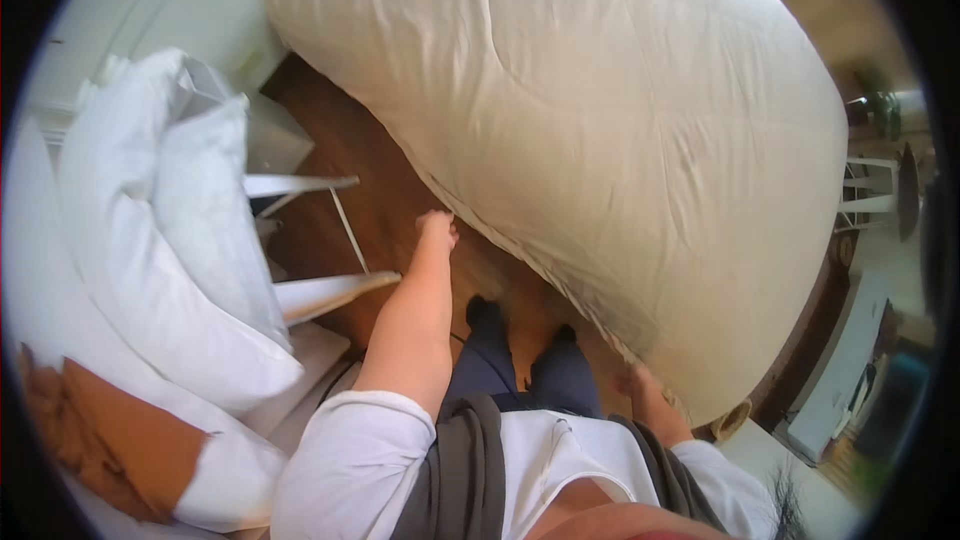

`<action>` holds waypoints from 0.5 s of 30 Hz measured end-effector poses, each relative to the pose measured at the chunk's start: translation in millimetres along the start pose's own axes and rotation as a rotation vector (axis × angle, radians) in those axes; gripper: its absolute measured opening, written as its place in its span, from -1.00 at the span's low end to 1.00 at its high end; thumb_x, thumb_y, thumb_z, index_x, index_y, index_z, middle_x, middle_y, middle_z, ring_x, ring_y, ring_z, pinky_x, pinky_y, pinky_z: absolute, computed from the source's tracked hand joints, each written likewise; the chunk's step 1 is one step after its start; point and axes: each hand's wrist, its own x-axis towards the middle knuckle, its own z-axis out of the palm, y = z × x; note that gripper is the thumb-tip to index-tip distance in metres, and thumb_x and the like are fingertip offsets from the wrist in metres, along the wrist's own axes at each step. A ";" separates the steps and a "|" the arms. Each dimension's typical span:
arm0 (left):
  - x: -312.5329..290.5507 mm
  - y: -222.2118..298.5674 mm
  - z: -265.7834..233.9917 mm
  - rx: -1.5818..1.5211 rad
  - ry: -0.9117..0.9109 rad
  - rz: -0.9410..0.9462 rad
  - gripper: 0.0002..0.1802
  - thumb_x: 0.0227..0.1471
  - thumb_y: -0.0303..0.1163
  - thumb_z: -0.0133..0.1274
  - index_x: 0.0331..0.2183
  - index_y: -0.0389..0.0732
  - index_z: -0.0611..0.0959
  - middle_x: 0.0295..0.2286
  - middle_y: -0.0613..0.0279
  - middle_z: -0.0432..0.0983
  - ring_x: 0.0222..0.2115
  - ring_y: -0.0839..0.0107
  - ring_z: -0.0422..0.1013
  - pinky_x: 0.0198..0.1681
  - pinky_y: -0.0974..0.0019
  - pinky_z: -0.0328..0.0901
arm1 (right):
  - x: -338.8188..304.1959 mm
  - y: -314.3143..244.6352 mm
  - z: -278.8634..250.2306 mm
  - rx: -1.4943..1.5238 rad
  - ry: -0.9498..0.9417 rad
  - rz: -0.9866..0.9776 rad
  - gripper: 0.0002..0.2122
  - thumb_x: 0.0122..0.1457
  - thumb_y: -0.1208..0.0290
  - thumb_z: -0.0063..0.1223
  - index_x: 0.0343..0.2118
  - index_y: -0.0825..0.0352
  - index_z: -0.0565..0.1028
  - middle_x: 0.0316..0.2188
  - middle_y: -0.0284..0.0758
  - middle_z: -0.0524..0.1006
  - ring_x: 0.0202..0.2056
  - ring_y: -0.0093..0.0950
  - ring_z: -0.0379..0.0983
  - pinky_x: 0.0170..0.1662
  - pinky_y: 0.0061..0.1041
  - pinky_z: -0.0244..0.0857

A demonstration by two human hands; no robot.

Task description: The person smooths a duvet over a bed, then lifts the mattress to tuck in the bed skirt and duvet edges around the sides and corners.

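A large beige comforter (600, 140) spreads across the bed in front of me, its surface lightly wrinkled and its near edge hanging toward the floor. At that edge, left of the middle, my left hand (437, 227) is closed on the fabric with the arm stretched forward. Lower and to the right, near my body, my right hand (642, 382) also grips the comforter's edge; its fingers are partly hidden by the cloth. The edge runs in a line between the two hands.
White pillows or folded bedding (170, 220) are piled on a white-legged chair (330, 292) at my left, with a rust-brown cloth (135, 440) beside them. Wooden floor (345, 155) shows between chair and bed. A long pale box-like unit (835, 370) and a white stool (870, 185) are at right.
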 end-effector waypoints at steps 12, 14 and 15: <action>-45.3 280.5 -38.4 0.393 -0.110 0.629 -0.62 -0.17 -0.63 -0.01 -0.20 -0.15 0.46 -0.55 0.33 0.41 -0.70 0.58 0.25 -0.73 0.46 0.14 | -228.1 -209.3 250.3 -0.750 -0.480 -1.356 -0.79 0.06 0.36 -0.02 -0.33 0.40 0.47 -0.49 -0.29 0.52 -0.44 -0.55 0.41 -0.34 -0.52 0.29; -55.2 322.2 -20.8 0.379 -0.198 0.726 -0.65 -0.17 -0.63 -0.01 -0.22 -0.21 0.49 -0.53 0.33 0.42 -0.68 0.59 0.27 -0.72 0.45 0.16 | -277.4 -253.8 297.6 -0.578 -0.569 -1.454 -0.83 0.05 0.40 -0.01 -0.37 0.41 0.46 -0.59 -0.34 0.46 -0.52 -0.61 0.33 -0.41 -0.57 0.24; -55.1 340.4 -7.8 0.413 -0.204 0.798 -0.65 -0.17 -0.63 -0.01 -0.22 -0.22 0.49 -0.52 0.33 0.43 -0.66 0.59 0.29 -0.68 0.47 0.18 | -287.1 -274.7 323.6 -0.505 -0.656 -1.484 -0.84 0.03 0.44 0.00 -0.35 0.39 0.46 -0.59 -0.38 0.44 -0.51 -0.63 0.32 -0.40 -0.58 0.23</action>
